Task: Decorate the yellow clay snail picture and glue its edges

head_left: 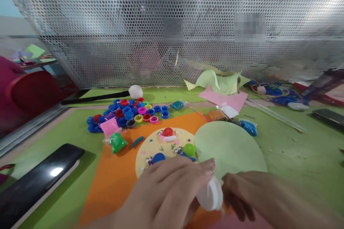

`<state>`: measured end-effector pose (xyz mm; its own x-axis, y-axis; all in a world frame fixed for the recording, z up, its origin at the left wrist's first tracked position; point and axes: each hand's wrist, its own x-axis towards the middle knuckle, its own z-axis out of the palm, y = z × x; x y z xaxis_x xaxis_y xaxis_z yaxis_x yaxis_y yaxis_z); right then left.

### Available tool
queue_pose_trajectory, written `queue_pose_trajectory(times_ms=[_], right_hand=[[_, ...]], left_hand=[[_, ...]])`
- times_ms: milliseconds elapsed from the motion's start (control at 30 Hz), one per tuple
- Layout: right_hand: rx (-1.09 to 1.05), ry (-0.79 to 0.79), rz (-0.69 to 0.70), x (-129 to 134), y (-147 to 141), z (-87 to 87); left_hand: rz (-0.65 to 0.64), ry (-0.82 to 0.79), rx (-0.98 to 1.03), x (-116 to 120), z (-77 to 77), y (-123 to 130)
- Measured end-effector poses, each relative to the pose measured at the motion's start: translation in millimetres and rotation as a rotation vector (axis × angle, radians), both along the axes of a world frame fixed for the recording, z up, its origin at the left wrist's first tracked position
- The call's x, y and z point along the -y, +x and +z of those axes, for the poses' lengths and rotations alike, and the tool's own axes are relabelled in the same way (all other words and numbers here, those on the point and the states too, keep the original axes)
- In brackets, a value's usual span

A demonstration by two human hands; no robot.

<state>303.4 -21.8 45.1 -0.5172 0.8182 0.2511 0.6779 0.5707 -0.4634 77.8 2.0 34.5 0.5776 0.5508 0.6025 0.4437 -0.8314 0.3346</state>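
Container (211,196), white and round, in the left hand (168,189) above the orange sheet (107,186).
Perforated metal panel (120,43) makes the back edge of the bench (301,157); bottle caps (128,114) crowd the far left side, while green surface stretches widely to the right of the pale green disc (231,150); the cream disc (146,150) lies just beyond the left hand, whose bent fingers grip the container; the right hand (252,189) is half closed, fingers curled downward, just beside it; whether it touches, I cannot tell.
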Motion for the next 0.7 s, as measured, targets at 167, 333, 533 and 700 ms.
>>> queue_pose_trajectory(times_ms=[167,333,533,700], right_hand=[[0.098,-0.069,0.017,-7.8,-33.8,6.0],[0.143,-0.102,0.122,-9.8,-33.3,-6.2],[0.032,-0.321,0.106,-13.9,-27.7,-17.4],[-0.097,-0.496,0.155,-12.1,-23.8,-3.4]], left_hand=[[0.043,0.088,-0.03,2.3,-1.8,1.9],[0.02,0.142,-0.171,-10.1,6.0,3.1],[-0.074,0.106,-0.224,-17.1,9.3,1.8],[-0.104,0.008,-0.316,-16.5,11.7,4.8]])
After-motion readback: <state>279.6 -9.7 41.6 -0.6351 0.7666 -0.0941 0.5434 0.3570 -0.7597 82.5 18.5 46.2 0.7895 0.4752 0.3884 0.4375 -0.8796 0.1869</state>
